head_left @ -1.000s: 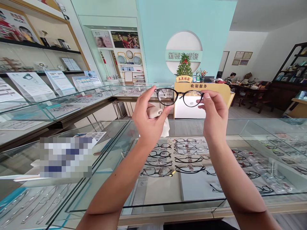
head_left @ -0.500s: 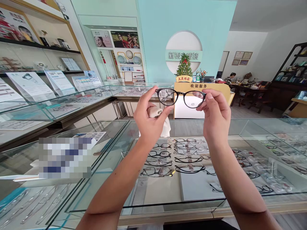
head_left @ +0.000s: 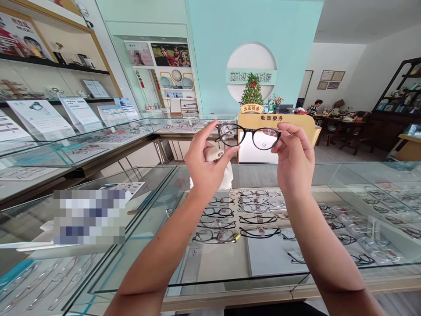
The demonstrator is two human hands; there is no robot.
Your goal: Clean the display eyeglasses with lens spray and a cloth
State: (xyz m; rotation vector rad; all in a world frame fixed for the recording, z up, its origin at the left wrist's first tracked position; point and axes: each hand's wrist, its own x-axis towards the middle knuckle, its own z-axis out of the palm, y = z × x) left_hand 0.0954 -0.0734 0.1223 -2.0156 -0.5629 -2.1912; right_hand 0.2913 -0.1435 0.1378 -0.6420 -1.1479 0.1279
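A pair of black-rimmed eyeglasses point(head_left: 248, 131) is held up in front of me, above the glass display case, lenses facing me. My left hand point(head_left: 206, 160) pinches its left end between the fingers and also keeps a folded pale cloth point(head_left: 226, 176) in the palm, its lower part hanging down behind the wrist. At the opposite end, my right hand point(head_left: 295, 156) is closed on the frame near the hinge. A small logo shows on the right lens. The temples are mostly hidden by my fingers.
Below my arms, the glass display case point(head_left: 223, 281) holds rows of eyeglasses point(head_left: 219, 212). More glass counters point(head_left: 112, 136) run along the left, with standing leaflets point(head_left: 37, 117). A yellow-topped cashier desk point(head_left: 276, 120) stands ahead. A person point(head_left: 315, 106) sits at the back right.
The eyeglasses have tilted and shifted very slightly, with the left end a little lower and nearer the middle. Both hands keep their hold.
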